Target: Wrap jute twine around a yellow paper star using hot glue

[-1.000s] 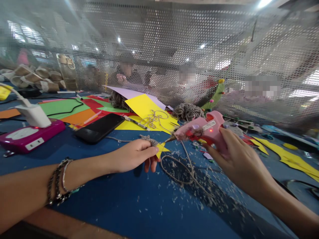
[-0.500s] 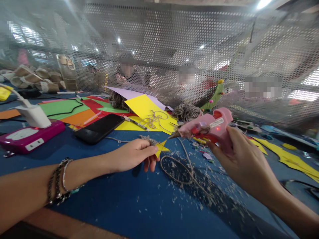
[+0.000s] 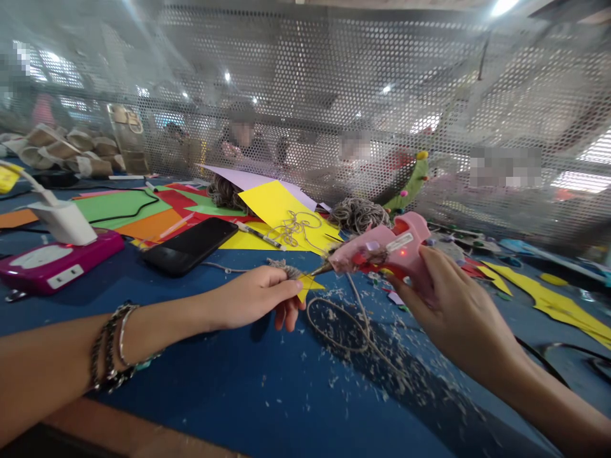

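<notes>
My left hand [image 3: 258, 298] pinches a small yellow paper star [image 3: 308, 286] partly wrapped in grey twine, just above the blue table [image 3: 229, 375]. My right hand [image 3: 453, 312] grips a pink glue gun [image 3: 382, 249] with a red light lit on its side. The gun's nozzle touches the star's upper edge. A loose loop of twine [image 3: 341, 324] lies on the table below the star, among pale scraps.
A black phone [image 3: 191, 245], a pen [image 3: 260, 236] and yellow paper sheets [image 3: 281, 210] lie behind my hands. A magenta device [image 3: 52, 264] sits at the left. Twine balls [image 3: 358, 214] and more coloured paper lie further back. A perforated metal screen [image 3: 305, 95] separates other seated people.
The glue gun, lifted away to the right half a second ago, has come back down and left, so its nozzle meets the star again. My left hand has stayed put.
</notes>
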{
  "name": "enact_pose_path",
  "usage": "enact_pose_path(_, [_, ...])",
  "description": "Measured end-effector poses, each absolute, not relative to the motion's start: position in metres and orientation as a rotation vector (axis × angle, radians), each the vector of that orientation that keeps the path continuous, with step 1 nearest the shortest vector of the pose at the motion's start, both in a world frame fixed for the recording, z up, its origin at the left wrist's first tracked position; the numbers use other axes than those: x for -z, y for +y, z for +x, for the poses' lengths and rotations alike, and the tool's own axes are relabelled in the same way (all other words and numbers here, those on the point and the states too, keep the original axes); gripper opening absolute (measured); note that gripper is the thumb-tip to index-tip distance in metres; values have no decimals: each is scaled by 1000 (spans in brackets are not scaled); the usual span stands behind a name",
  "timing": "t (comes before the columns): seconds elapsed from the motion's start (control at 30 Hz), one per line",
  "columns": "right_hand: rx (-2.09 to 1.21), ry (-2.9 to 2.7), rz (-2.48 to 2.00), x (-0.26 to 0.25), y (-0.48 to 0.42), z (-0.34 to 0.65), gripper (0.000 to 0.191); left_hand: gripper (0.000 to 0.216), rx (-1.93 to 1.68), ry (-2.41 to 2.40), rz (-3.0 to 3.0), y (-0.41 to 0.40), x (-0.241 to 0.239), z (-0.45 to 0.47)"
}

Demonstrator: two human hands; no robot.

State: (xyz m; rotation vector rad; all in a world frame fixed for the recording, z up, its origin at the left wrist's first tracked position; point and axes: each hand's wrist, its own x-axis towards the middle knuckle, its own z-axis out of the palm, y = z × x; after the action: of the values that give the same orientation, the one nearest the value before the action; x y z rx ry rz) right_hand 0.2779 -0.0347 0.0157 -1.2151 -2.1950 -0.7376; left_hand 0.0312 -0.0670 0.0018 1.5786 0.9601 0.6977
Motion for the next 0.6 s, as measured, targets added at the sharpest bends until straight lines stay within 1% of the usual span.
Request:
enact_pose_path(0.17, [748, -2171, -1192, -14, -31, 281, 35, 28, -691, 950, 1581, -68, -2, 31])
enact_pose_path(0.37, [768, -2174, -1182, -14, -30, 284, 33, 28, -691, 968, 1578, -68, -4, 32])
enact_pose_path(0.6, [820, -2166, -1192, -13, -27, 285, 41, 29, -689, 964, 1581, -68, -4, 31])
